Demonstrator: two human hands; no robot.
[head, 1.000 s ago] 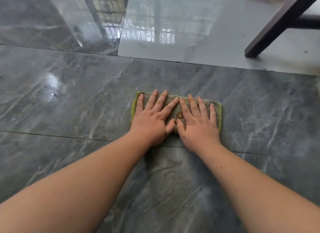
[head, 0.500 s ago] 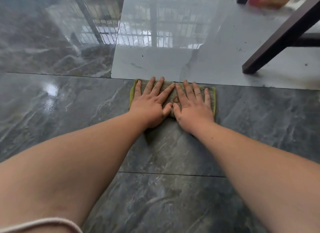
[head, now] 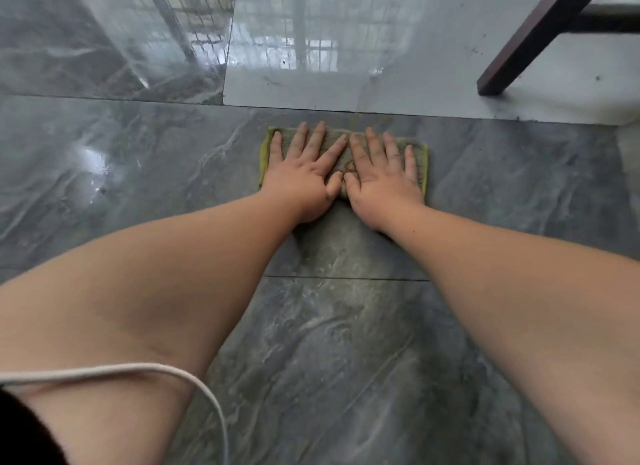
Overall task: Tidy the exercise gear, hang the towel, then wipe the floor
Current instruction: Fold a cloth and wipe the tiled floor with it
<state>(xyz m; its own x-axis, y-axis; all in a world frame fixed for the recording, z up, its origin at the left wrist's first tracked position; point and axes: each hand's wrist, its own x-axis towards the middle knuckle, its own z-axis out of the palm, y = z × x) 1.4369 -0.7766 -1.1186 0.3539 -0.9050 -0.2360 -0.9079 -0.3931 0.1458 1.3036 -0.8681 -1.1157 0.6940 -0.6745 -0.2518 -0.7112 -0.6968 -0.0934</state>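
Head view: cloth (head: pixel 346 146) flat on the dark marbled floor (head: pixel 346 343), folded to a long grey-green strip with a yellow-green edge showing at its left and right ends; just near of the seam where dark tile meets the pale tile (head: pixel 346 83) beyond.

Left hand (head: pixel 304 173) palm-down on the left half of the cloth, fingers (head: pixel 298 142) straight and spread apart, pressed flat rather than gripping; right hand (head: pixel 381 177) the same on the right half, fingers (head: pixel 391 149) splayed and flat; thumbs almost touching at the middle, a small orange mark on the cloth visible between the hands.

Both forearms bare, reaching in from the near corners and converging on the cloth; white cord (head: pixel 145 369) looping across the left arm at near left, above a dark bit of clothing at the corner.

Dark wooden leg (head: pixel 519 42) slanting down onto the pale tile at far right, well apart from the cloth; bright window reflection across the far tiles, a glare patch on the dark tile at left.
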